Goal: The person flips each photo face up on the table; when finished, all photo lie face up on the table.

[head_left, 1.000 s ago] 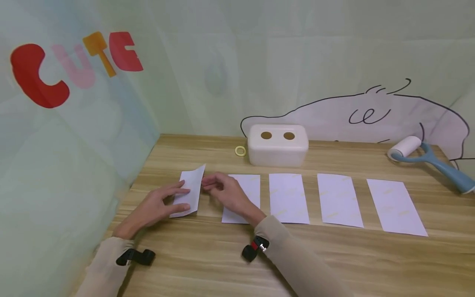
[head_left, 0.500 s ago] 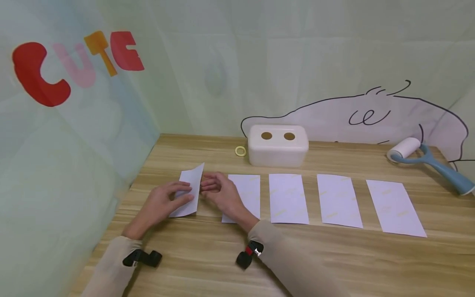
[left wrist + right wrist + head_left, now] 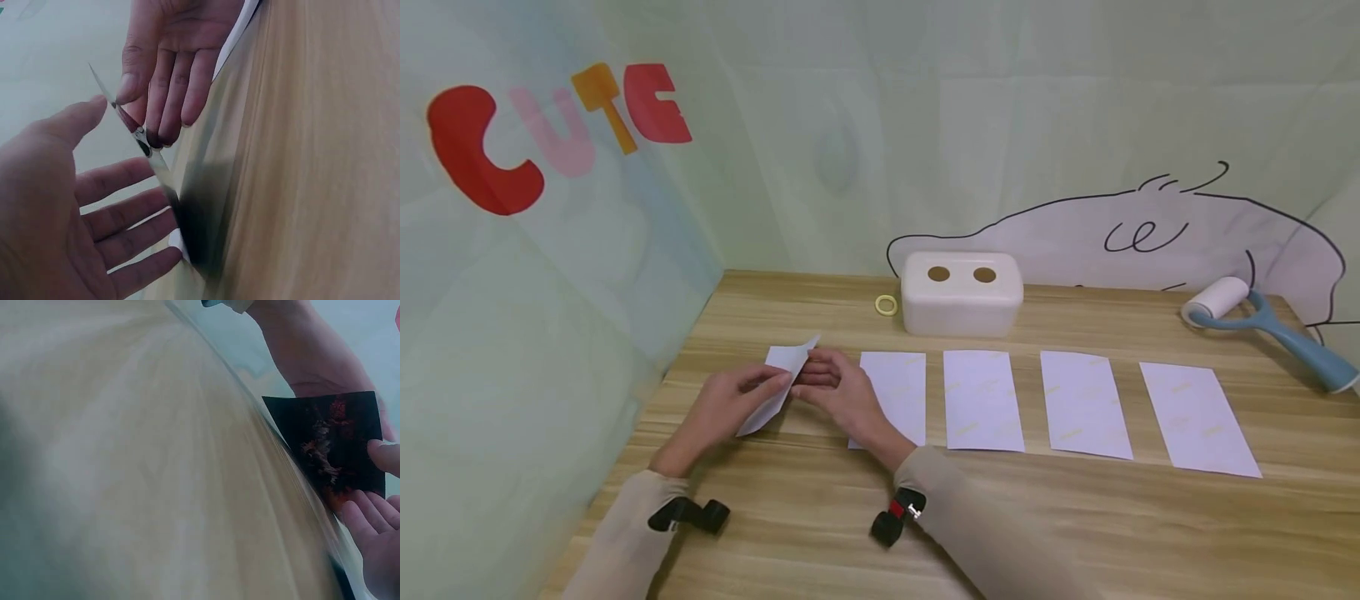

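A photo print (image 3: 786, 358) stands tilted off the table, its plain white back facing up and left in the head view. Its dark glossy picture side (image 3: 331, 444) shows in the right wrist view, with reddish shapes on it. My left hand (image 3: 727, 404) lies against the white back, thumb tip near the upper edge and fingers (image 3: 128, 215) fairly straight. On the picture side is my right hand (image 3: 844, 397), its thumb at the edge and its fingers (image 3: 369, 515) extended along the glossy face. The print is supported between both hands.
Several more white sheets with faint yellow marks lie in a row, from one sheet (image 3: 904, 392) beside my right hand to the rightmost sheet (image 3: 1202, 421). Behind stand a white box (image 3: 961, 304) with two holes, a yellow ring (image 3: 886, 306) and a blue-handled lint roller (image 3: 1270, 321).
The print has tipped up more steeply, its right side now raised higher. My left hand has shifted right, and my right hand has come in against the print's edge.
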Available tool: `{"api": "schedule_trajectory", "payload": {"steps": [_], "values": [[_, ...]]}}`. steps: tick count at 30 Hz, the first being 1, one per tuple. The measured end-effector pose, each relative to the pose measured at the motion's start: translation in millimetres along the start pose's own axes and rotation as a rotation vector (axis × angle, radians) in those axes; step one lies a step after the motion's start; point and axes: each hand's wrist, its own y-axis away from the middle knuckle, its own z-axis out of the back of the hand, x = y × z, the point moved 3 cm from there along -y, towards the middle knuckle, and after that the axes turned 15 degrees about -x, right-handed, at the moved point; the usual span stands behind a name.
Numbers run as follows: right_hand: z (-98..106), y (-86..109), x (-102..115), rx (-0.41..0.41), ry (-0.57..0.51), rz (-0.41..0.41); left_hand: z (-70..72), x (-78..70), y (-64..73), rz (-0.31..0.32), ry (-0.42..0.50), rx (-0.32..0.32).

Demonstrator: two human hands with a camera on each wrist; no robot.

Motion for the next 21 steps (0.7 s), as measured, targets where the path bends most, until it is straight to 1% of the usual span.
{"api": "schedule_trajectory", "payload": {"steps": [4,9,12,16,19,21], "values": [[-1.2,0.7,-0.2,0.015,0.011,0.015,-0.7,-5.0,-3.5,0.051,-0.029,0.007],[-2.0,0.7,-1.1,0.019,0.057,0.023,-0.6,-10.7,-7.8,0.086,-0.096,0.022],[-2.4,-0.1,-1.9,0.025,0.071,0.024,-0.3,-13.6,-9.2,0.089,-0.115,0.024],[-3.1,-0.7,-1.6,0.040,0.079,0.038,-0.5,-15.6,-10.5,0.064,-0.126,0.014],[-3.8,-0.5,-0.8,0.056,0.088,0.056,-1.1,-16.2,-10.6,0.069,-0.089,0.014],[-4.4,0.0,-0.3,0.066,0.088,0.066,-1.1,-16.5,-9.9,0.092,-0.038,0.014]]}}
